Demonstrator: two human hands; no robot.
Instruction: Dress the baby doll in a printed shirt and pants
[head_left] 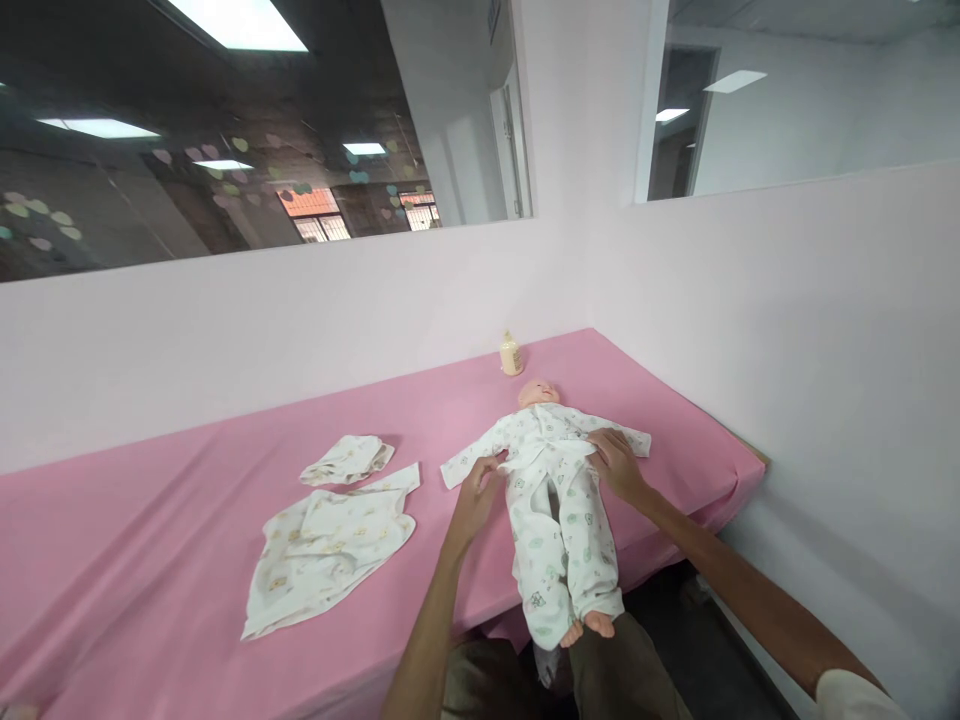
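Observation:
A baby doll (538, 392) lies on its back on the pink-covered table, its head toward the wall and its bare feet over the front edge. It wears a white printed shirt (546, 424) with arms spread, and matching white pants (589, 515) with green prints. At the waist on the doll's left-of-view side, my left hand (477, 492) is closed with its fingertips at the shirt's hem. My right hand (616, 462) is at the opposite side of the waist, fingers bent onto the hem. The fingertips are partly hidden by cloth.
To the left lie a spread white baby shirt (330, 545) and a folded printed garment (348, 460). A cream pump bottle (511, 356) stands behind the doll's head near the wall. The pink table cover (150, 560) has creases. Walls with windows border the table behind and at right.

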